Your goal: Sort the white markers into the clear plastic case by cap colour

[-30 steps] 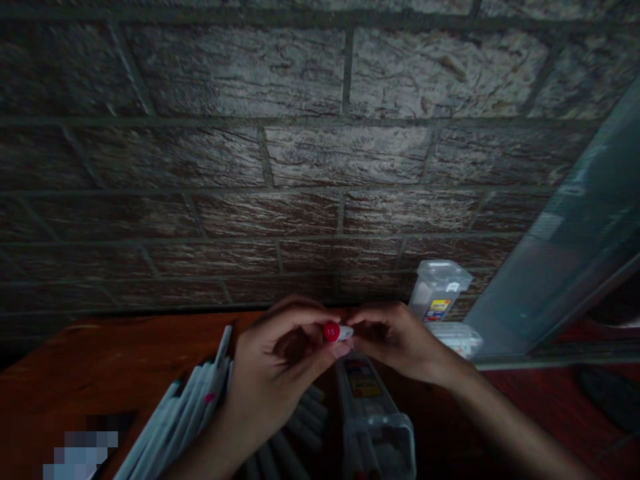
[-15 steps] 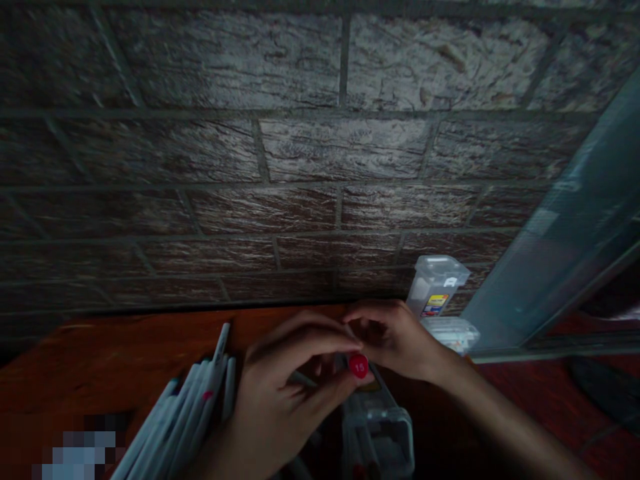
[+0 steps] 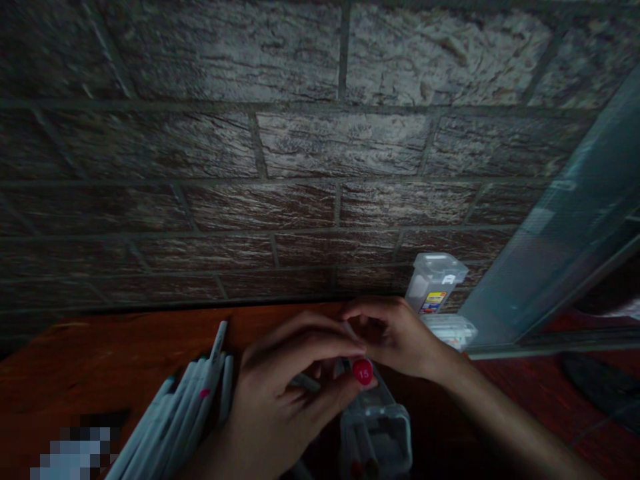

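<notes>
Between the fingers of my left hand (image 3: pixel 280 393) is a marker (image 3: pixel 363 373) whose red end, printed with the number 15, faces me. My right hand (image 3: pixel 393 337) is closed at the marker's far part, its fingertips meeting those of my left hand. Most of the marker's body is hidden by the fingers. Below both hands lies a clear plastic case (image 3: pixel 377 417) with a few markers visible inside it. A bunch of white markers (image 3: pixel 175 413) lies left of my left hand, one bearing a pink mark.
At the back right a clear container (image 3: pixel 434 283) with a yellow label stands upright against the brick wall (image 3: pixel 300 207). Beside it lies another clear plastic container (image 3: pixel 453 331). The wooden table (image 3: pixel 125 333) meets the wall. A grey frame (image 3: pixel 530 227) rises on the right.
The red marker end has shifted slightly right and down, turning a little more toward me. Both hands keep nearly the same grip. The whole view has shifted slightly.
</notes>
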`<state>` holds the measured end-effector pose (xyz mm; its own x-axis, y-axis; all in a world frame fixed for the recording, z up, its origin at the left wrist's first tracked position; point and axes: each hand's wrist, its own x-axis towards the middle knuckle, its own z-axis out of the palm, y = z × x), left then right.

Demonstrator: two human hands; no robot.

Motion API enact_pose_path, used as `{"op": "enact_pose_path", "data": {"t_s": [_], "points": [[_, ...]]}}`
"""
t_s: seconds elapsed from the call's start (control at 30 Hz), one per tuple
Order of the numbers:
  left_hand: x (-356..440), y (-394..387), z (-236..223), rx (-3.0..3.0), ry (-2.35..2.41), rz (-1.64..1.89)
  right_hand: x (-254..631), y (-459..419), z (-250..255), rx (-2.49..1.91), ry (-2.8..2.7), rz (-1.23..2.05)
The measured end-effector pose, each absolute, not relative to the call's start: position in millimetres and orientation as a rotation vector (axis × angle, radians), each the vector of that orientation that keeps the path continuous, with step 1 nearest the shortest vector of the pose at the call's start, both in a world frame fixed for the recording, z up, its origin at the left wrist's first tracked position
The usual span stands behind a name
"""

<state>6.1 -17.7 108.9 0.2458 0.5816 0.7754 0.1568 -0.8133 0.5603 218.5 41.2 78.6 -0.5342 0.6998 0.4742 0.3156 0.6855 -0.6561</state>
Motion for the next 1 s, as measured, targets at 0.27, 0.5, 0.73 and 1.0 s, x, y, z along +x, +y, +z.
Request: {"op": "enact_pose_path", "data": {"t_s": [0.27,0.5,0.73,1.0], "points": [[4.8,-20.1,109.9,2.165,0.686,1.578,218.5,40.8,79.6,-0.789,-2.143,0.653],[3.7,-18.4,108.3,2.181,0.687,1.559,219.6,41.9,79.0,-0.776,-2.146,0.636],[2.7,-18.7,105.2,2.182,0.688,1.536,220.4,41.8,80.3,-0.804,-2.171,0.623],[2.7,-19.6,105.6,2.189,0.684,1.550,221.6,43.0,77.9,-0.805,-2.168,0.610]]}}
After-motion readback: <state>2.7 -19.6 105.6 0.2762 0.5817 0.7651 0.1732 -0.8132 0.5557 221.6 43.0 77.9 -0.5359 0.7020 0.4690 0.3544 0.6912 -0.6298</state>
